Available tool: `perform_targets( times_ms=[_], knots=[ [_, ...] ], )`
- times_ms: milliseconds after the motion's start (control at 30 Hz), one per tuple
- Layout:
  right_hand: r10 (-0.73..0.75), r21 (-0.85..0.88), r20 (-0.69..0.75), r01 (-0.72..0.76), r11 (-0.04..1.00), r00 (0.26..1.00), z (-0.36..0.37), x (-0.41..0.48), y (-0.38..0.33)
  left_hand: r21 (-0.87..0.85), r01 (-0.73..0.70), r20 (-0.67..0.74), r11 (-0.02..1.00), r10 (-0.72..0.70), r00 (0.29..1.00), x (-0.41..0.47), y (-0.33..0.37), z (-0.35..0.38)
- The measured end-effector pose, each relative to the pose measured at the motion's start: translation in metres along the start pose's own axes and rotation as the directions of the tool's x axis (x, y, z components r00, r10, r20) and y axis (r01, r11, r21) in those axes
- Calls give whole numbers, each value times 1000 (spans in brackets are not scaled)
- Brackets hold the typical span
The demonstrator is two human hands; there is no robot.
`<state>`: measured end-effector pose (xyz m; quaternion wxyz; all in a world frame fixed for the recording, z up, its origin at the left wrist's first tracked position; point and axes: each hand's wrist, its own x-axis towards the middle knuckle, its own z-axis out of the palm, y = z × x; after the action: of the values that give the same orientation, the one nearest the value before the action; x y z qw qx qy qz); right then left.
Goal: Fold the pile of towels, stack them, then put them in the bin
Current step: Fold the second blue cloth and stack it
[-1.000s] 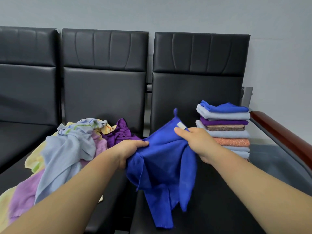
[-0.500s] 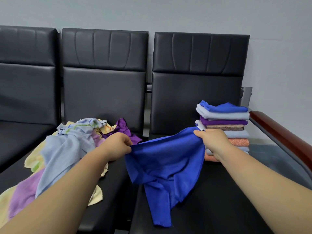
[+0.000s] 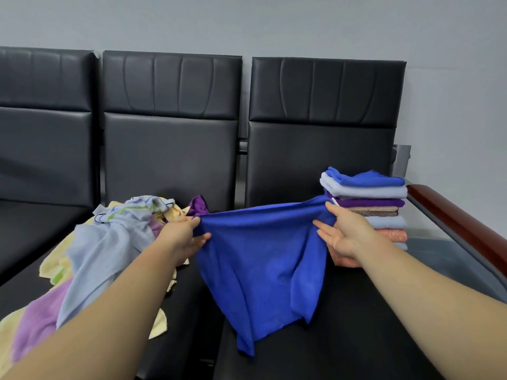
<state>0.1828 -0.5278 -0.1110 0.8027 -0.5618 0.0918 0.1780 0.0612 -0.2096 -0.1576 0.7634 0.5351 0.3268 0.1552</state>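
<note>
Blue towel: centre, hanging over the black seat, top edge taut.
Hands: left hand pinches its 9 o'clock corner, right hand pinches its 3 o'clock corner.
Change: was bunched a second ago; hands now wider apart. Probably ready for the first fold.
Around: loose pile at 9 o'clock, folded stack at 2 o'clock.
Hidden: no bin in view; stack's base behind right hand; lower hem crumpled.

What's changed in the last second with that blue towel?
The left hand and right hand moved apart, stretching the blue towel wide between them; both kept their grip. The folded stack and loose pile stayed put.
</note>
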Motion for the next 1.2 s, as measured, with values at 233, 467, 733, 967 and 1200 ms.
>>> perform_targets(
  times_ms=[233, 467, 733, 967, 1200],
  knots=[
    [-255, 242, 58, 235, 942, 965, 9, 21, -59, -37, -552, 46, 833, 554, 832, -10, 45, 28],
    [-167, -230, 29, 169, 959, 986, -46, 2, -28, 664, -596, 338, 451, 530, 778, -19, 21, 12],
    [-31, -804, -108, -69, 591, 994, -127, -9, 54, 898, -426, 436, -105, 99, 895, -18, -39, -10],
    [-239, -724, 32, 187, 664, 971, -127, -6, 63, 844, -363, 258, 395, 296, 920, -18, -55, -16],
    [96, -748, -129, -161, 645, 987, -134, -14, 67, 759, -181, 204, 625, 35, 978, -27, -58, -34]
  ],
)
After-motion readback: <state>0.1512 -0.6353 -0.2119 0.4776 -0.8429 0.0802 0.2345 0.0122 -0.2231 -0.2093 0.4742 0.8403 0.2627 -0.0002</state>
